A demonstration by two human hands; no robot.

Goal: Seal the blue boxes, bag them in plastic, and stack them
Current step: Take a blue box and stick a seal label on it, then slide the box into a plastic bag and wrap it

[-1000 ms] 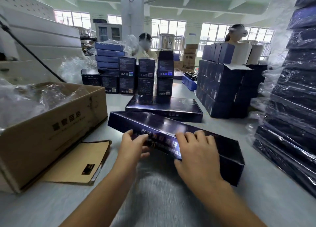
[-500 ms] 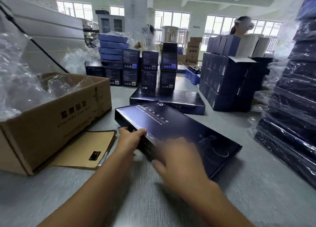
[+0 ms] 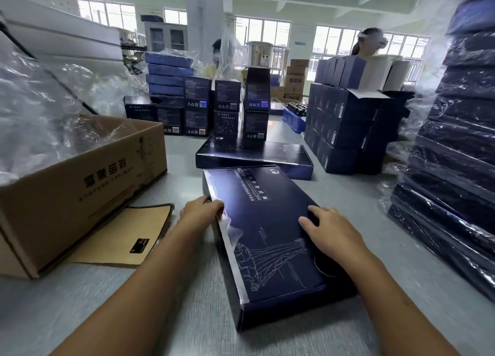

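The blue box [image 3: 267, 235] lies flat on the tabletop [image 3: 166, 315] toward its near edge (printed face up), my left hand [image 3: 201, 212] gripping its left edge, fingers seemingly curled over it, my right hand [image 3: 330, 232] spread flat on top.

Single view, head-worn, wide-angle. Position: above the near edge of the worktop [image 3: 348, 195]. Facing: forward and downward along it, toward the windows [image 3: 262, 34] on the far wall. Range: close; left hand [image 3: 201, 211] and right hand [image 3: 332, 232] reach in from the bottom edge.
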